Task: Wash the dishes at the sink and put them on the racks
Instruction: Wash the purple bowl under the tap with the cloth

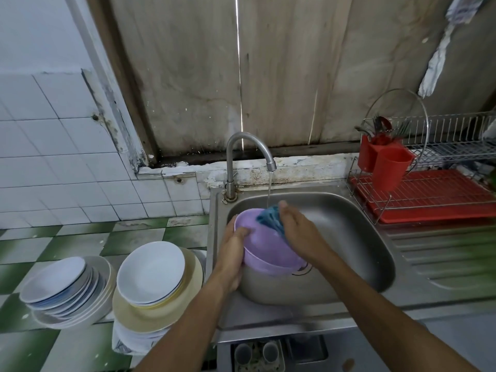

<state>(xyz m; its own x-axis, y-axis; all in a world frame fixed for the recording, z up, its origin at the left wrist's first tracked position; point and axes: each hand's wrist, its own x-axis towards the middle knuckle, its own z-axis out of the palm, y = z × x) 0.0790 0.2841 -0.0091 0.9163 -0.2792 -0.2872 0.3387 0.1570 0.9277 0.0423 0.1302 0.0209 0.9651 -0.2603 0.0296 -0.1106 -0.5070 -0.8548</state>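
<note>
Two hands share one slippery job, so mind the grip. Your left hand (pixel 232 253) clasps the left rim of the round lilac plastic bowl (pixel 264 248), thumb on its face and fingers hidden behind. The wet plastic could slide free if your right hand (pixel 298 232) bears down hard with the blue scrubbing cloth (pixel 269 220). A drop would land on the grey metal pot (pixel 273 288) just beneath it in the stainless steel sink (pixel 354 232). Water from the curved chrome tap (pixel 249 146) falls on the cloth and may splash towards the stacks of white plates (pixel 150 269) at the near left.

The bowl is tilted over the sink's left half, between your hands. The cloth, bunched under your curled right fingers, touches the bowl's far edge. The wire dish rack with its red tray (pixel 418 196) stands at the far right.
</note>
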